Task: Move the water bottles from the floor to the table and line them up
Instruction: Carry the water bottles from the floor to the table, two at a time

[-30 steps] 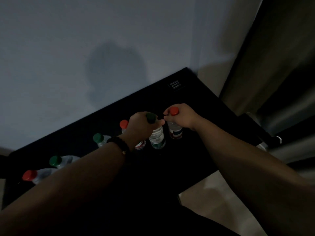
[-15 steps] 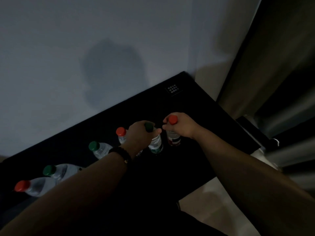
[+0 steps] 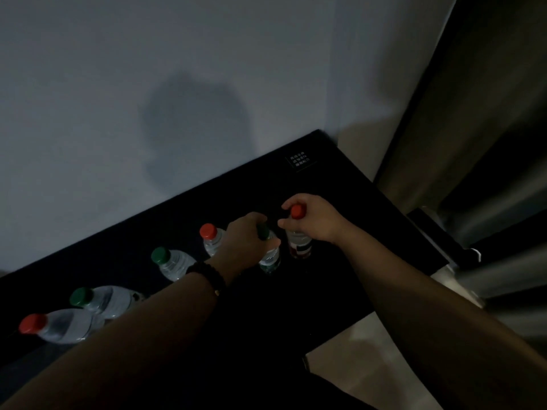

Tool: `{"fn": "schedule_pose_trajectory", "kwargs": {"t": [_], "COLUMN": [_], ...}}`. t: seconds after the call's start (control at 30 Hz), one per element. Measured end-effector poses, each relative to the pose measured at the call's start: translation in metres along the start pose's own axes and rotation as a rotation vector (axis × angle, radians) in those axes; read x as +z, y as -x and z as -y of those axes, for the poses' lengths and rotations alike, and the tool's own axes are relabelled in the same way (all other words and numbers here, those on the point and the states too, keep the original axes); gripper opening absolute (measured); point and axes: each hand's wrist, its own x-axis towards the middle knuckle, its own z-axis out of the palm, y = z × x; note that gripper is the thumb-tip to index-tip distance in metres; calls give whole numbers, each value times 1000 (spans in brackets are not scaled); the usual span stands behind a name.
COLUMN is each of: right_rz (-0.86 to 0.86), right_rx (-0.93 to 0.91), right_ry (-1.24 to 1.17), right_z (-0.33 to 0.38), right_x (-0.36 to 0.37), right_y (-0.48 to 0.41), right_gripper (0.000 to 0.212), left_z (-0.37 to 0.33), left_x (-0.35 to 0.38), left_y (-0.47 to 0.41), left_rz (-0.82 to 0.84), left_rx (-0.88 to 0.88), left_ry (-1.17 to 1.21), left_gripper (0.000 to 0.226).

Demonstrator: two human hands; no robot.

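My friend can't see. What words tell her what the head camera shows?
Two hands each grip a water bottle by its top on a black table: the left hand a green-capped bottle, the right hand a red-capped bottle beside it. Four more bottles with red or green caps line up to their left, by a pale wall.

6 water bottles [image 3: 174,263] stand on the black table [image 3: 340,291]; the left hand [image 3: 245,241] grips a green-capped bottle [image 3: 270,258], the right hand [image 3: 318,220] a red-capped bottle [image 3: 300,245].
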Motion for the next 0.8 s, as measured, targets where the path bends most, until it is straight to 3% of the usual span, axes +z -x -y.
{"fn": "schedule_pose_trajectory", "kwargs": {"t": [0.23, 0.43, 0.57, 0.8], "right_rz": [-160, -228, -125, 63], "right_rx": [-172, -308, -362, -535], "right_ry": [41, 165, 253, 420], "right_z": [32, 80, 113, 172], "right_x": [4, 18, 43, 119], "right_y": [3, -1, -4, 3], "right_gripper": [47, 50, 53, 65], "left_z": [-8, 10, 38, 97], "left_x": [-44, -103, -125, -147], "left_y": [15, 45, 72, 122], "left_rz": [-104, -270, -316, -378], "left_rx": [36, 52, 24, -216], "left_ry": [47, -5, -153, -141], "left_gripper": [96, 84, 69, 64]}}
